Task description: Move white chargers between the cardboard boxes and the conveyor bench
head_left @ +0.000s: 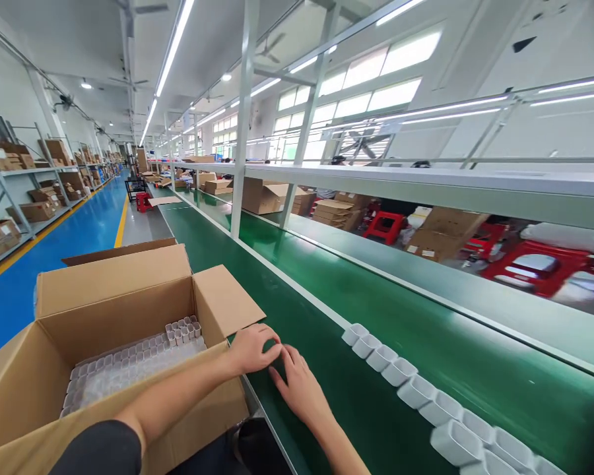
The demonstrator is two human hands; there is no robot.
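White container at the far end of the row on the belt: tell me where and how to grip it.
Grip the end container by the outer walls clear of its neighbour, probably with the right hand, from above and the far side. Its open top faces up and the far end is free, while the neighbour crowds its near end.

The left hand (250, 348) is loosely curled, its fingers (268, 332) meeting or nearly meeting those of the right hand (301, 389), whose thumb (278, 379) stands apart. Bare forearms (188, 381) converge from opposite sides.
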